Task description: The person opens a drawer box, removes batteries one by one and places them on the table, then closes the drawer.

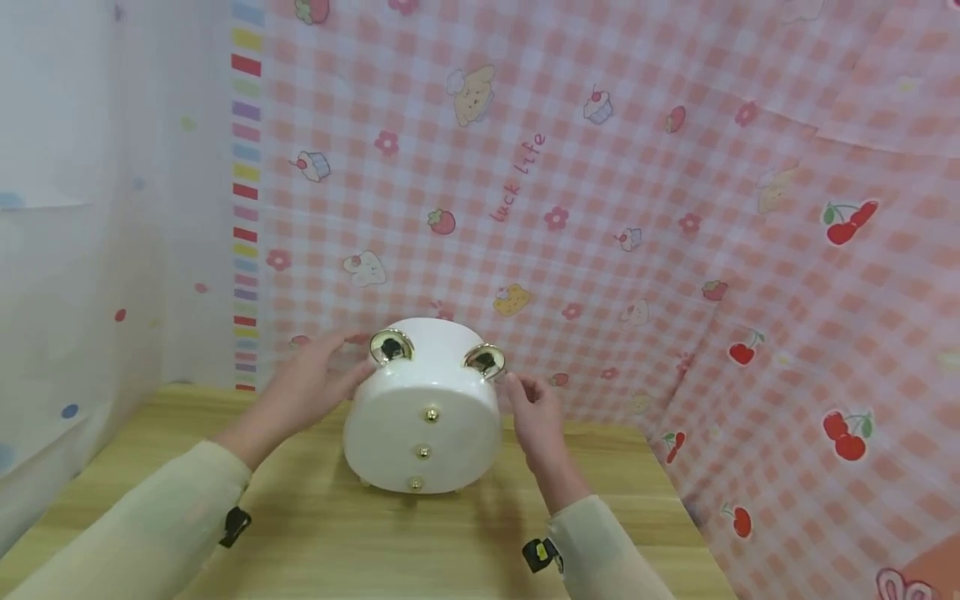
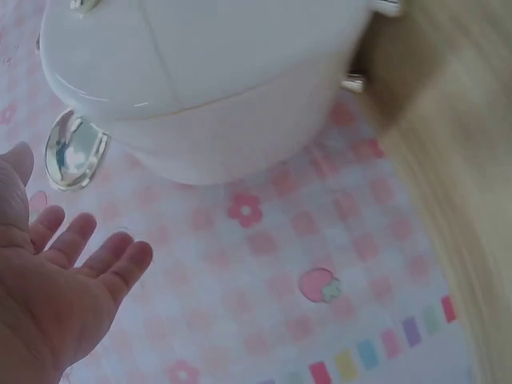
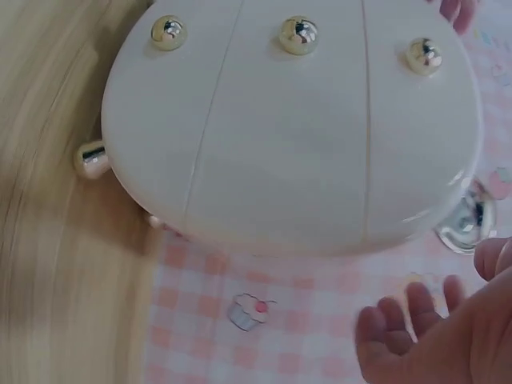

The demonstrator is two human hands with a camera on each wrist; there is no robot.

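Observation:
A glossy white rounded box point(image 1: 420, 433) with three gold knobs down its front stands on the wooden table. Two seams point(image 3: 367, 128) cross its front between the knobs. Gold ear-shaped pieces, a left ear point(image 1: 392, 347) and a right ear point(image 1: 485, 361), stick out at its top corners, and small gold ball feet point(image 3: 92, 159) show underneath. My left hand point(image 1: 318, 371) is beside the left ear, fingers loosely spread and holding nothing. By the right ear is my right hand point(image 1: 536, 417), fingers relaxed around an empty palm. Whether either hand touches an ear, I cannot tell.
The wood-grain table point(image 1: 345, 550) extends around the box. Close behind hangs a pink checked cloth point(image 1: 420, 183) with printed fruit and cakes, which continues along the right side. A pale cloth point(image 1: 82, 250) covers the left side.

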